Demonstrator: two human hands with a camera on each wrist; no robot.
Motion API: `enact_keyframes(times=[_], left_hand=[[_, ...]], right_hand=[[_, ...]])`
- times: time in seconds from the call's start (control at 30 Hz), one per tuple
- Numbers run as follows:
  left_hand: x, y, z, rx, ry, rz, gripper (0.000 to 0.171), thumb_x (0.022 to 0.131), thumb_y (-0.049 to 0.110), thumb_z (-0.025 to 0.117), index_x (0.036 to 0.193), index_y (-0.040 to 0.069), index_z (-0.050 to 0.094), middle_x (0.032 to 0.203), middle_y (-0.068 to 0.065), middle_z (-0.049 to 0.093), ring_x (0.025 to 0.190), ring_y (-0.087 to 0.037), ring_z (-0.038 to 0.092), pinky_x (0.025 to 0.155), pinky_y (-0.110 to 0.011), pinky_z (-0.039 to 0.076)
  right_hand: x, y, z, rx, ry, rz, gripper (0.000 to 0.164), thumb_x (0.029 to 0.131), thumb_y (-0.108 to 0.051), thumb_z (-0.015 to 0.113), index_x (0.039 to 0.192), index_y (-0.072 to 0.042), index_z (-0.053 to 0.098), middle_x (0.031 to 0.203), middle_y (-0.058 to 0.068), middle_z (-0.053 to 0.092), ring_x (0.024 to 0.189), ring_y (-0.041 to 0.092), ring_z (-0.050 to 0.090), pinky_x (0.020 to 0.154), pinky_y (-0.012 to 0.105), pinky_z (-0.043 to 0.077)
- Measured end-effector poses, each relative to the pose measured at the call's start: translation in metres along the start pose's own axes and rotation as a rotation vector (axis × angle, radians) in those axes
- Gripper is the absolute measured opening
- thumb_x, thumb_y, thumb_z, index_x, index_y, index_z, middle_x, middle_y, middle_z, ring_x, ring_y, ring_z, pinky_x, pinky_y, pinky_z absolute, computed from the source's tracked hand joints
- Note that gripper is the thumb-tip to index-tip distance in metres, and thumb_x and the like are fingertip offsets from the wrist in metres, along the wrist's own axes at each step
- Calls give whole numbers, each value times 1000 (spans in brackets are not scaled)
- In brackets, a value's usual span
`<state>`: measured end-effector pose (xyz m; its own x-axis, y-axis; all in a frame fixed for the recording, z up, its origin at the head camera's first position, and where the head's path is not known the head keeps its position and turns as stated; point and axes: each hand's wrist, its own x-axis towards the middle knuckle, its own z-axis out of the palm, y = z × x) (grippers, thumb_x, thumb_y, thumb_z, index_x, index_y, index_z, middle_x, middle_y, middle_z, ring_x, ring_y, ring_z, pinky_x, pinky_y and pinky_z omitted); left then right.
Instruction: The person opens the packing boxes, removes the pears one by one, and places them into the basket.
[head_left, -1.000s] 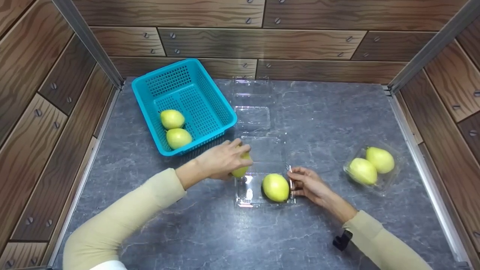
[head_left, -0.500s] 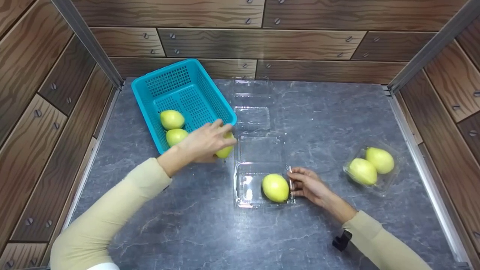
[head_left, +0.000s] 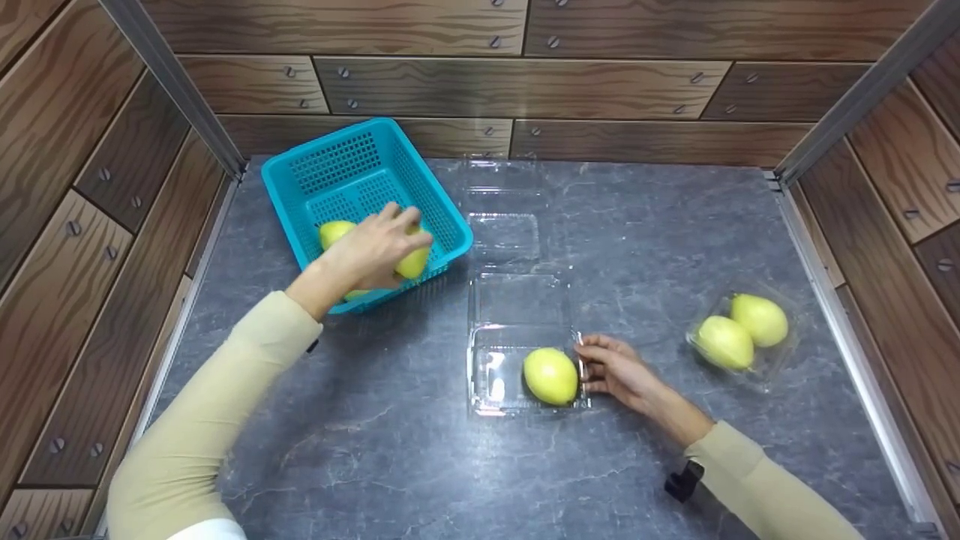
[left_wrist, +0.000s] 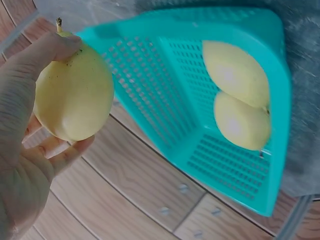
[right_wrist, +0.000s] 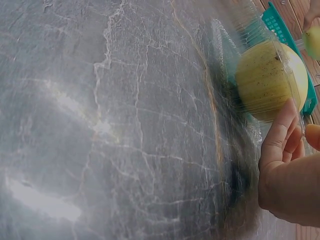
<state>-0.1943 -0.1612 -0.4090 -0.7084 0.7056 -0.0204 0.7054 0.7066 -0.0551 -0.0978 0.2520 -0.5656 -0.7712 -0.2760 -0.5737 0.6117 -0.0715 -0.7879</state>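
My left hand point(head_left: 371, 251) grips a yellow-green pear point(left_wrist: 75, 92) by its sides, over the near right part of the blue basket point(head_left: 442, 202). Two more pears lie inside that basket, plain in the left wrist view, where the upper pear point(left_wrist: 237, 72) touches the lower pear point(left_wrist: 240, 122); in the head view the hand partly covers them. With thumb and fingers, my right hand point(head_left: 619, 371) pinches the right edge of an open clear plastic clamshell box point(head_left: 491, 375). A single pear point(head_left: 551, 375) sits in the right half of this box, close to the fingertips.
Behind the open box lies more clear plastic packaging point(head_left: 506, 232), beside the basket. Another clear box point(head_left: 776, 356) with two pears point(head_left: 759, 319) stands at the right. Wood-patterned walls point(head_left: 517, 86) enclose the grey marbled table point(head_left: 360, 457) at the back and sides.
My left hand has carried its pear from the open box leftward and away from me, to over the basket. My right hand stays on the box's edge.
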Motion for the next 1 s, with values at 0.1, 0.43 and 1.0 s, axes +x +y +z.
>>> enact_keyframes(times=[0.1, 0.43, 1.0], left_hand=[[1, -11, 4, -23, -13, -41, 62, 79, 27, 92, 132, 14, 63, 133, -21, 55, 116, -41, 54, 91, -53, 63], [8, -37, 23, -95, -56, -155, 66, 82, 26, 90, 139, 13, 59, 142, -24, 51, 124, -46, 52, 97, -56, 62], [17, -50, 60, -170, -115, -247, 70, 85, 26, 89, 145, 15, 56, 148, -24, 48, 137, -50, 48, 103, -62, 59]], right_hand=[[0, -1, 1, -5, 2, -3, 8, 102, -16, 67, 97, -18, 60, 88, -6, 61, 69, 7, 59, 63, 22, 61], [0, 0, 1, -5, 5, -6, 10, 100, -19, 71, 99, -18, 60, 88, -6, 61, 69, 7, 59, 63, 22, 61], [-1, 0, -1, -3, 2, -1, 12, 99, -19, 71, 103, -16, 60, 91, -4, 61, 70, 8, 59, 64, 23, 60]])
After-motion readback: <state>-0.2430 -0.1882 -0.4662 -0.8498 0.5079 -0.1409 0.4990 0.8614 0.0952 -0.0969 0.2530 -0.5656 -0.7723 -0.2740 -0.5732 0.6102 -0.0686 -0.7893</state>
